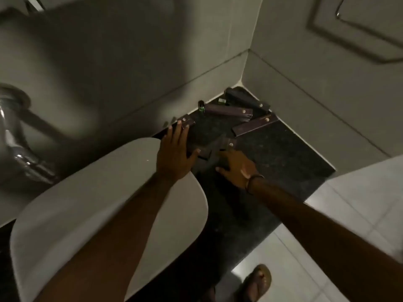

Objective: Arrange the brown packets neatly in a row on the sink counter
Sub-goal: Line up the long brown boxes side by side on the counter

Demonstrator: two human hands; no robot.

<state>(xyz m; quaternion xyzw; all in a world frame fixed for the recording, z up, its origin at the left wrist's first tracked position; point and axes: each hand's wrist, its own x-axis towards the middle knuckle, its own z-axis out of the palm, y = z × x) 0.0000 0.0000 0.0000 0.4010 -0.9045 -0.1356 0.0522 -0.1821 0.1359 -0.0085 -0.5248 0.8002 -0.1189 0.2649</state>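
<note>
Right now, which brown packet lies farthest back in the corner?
The darkest packet, wedged where the two walls meet, behind the long packet and the angled one; neither hand touches it.

A dim bathroom corner, where two grey-tiled walls meet above the dark speckled stone desk I stand at, its back edge sealed with a pale strip. A white oval basin sits on the desk to my left, a chrome tap blurred beyond it, while a framed panel hangs on the right-hand wall. Light falls brightest on the pale floor tiles at lower right, where my sandalled foot shows; the rest lies in soft shadow.
</note>
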